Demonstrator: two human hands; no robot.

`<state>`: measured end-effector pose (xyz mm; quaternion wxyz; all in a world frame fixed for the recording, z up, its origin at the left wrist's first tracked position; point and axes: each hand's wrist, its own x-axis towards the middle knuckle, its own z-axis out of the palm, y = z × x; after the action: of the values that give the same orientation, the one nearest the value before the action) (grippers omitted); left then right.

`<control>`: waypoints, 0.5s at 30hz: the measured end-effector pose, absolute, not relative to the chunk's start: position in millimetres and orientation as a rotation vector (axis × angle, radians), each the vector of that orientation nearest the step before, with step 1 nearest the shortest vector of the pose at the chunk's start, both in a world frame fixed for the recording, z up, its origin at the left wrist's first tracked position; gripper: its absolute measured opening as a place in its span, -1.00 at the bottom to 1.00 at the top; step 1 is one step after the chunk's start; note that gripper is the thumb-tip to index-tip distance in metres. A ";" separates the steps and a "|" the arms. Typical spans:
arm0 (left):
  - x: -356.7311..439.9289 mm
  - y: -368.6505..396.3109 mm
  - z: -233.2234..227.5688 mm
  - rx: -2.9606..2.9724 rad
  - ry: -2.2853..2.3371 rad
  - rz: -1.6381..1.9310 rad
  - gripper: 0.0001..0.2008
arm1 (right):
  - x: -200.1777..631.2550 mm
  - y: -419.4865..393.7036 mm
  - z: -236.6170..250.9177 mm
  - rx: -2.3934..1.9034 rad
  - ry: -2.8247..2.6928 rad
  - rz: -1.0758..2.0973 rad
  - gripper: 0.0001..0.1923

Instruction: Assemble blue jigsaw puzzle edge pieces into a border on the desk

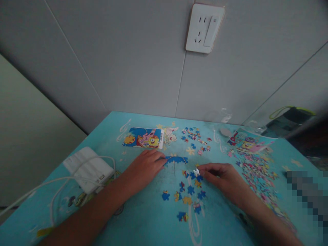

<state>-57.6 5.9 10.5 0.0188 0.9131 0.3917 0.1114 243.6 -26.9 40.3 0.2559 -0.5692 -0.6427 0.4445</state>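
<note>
Your right hand [222, 177] pinches a small pale jigsaw piece [196, 172] between fingertips, while your left hand [143, 169] (fingers flat, gripping nothing) rests on the joined blue puzzle strip [176, 159].

No text, brand or number can be read anywhere. The picture card [142, 137] at the table's far side carries a white strip with a barcode, its digits too blurred to make out; any marks on the wall socket [204, 28] are illegible.
</note>
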 end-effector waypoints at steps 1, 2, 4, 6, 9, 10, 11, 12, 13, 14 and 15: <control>-57.7 6.0 10.0 2.836 1.212 0.346 -0.74 | 243.8 -26.7 40.6 -1.541 -1.753 1.194 -0.71; -57.8 6.2 9.4 2.837 1.207 0.350 -0.74 | 244.4 -26.3 41.0 -1.543 -1.770 1.165 -0.71; -58.4 6.6 8.5 2.848 1.199 0.359 -0.75 | 247.5 -24.5 41.6 -1.589 -1.812 1.046 -0.71; -58.9 6.8 8.2 2.865 1.197 0.357 -0.74 | 253.2 -21.5 41.2 -1.658 -1.840 0.883 -0.71; -59.6 6.8 8.6 2.880 1.204 0.337 -0.74 | 263.0 -16.3 38.7 -1.740 -1.865 0.681 -0.71; -59.8 6.7 8.7 2.883 1.204 0.332 -0.74 | 265.7 -14.8 37.7 -1.756 -1.874 0.649 -0.71; -60.0 6.7 8.7 2.887 1.203 0.331 -0.74 | 267.9 -13.6 36.9 -1.776 -1.886 0.628 -0.72; -60.3 6.6 8.7 2.892 1.198 0.337 -0.73 | 269.6 -12.8 36.5 -1.800 -1.897 0.610 -0.72; -60.5 6.6 8.6 2.898 1.191 0.350 -0.73 | 270.7 -12.3 36.3 -1.823 -1.908 0.588 -0.72; -60.7 6.5 8.5 2.902 1.183 0.365 -0.73 | 271.5 -12.1 36.3 -1.845 -1.920 0.559 -0.72; -60.9 6.4 8.6 2.905 1.175 0.379 -0.73 | 272.0 -12.1 36.5 -1.868 -1.933 0.528 -0.72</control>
<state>-60.9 6.4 8.6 -0.0075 0.9203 0.3721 0.1202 272.0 -12.1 36.5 0.1999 -0.6682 -0.6913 0.1889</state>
